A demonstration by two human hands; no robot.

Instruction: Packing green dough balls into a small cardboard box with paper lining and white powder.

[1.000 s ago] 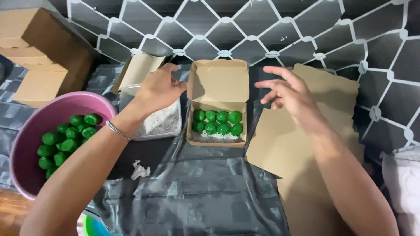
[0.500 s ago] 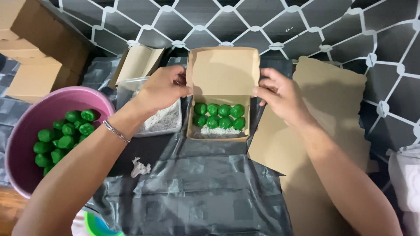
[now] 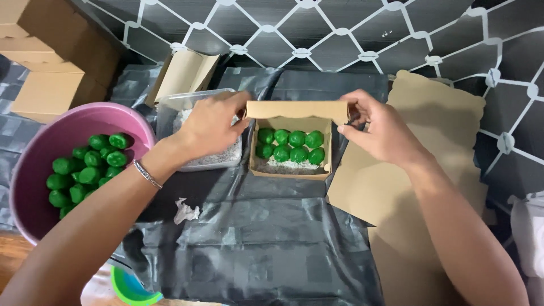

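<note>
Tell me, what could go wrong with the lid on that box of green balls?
Both hands, left hand and right hand, hold the brown lid partway over the box. The green balls at the back sit close under its edge, so it might squash them. The tub of white flakes sits right under the left hand, so it might get bumped.

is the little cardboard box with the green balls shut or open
Open, part way. The box lid is tipped forward, with the left hand and right hand pinching its ends, and the green balls show underneath.
</note>
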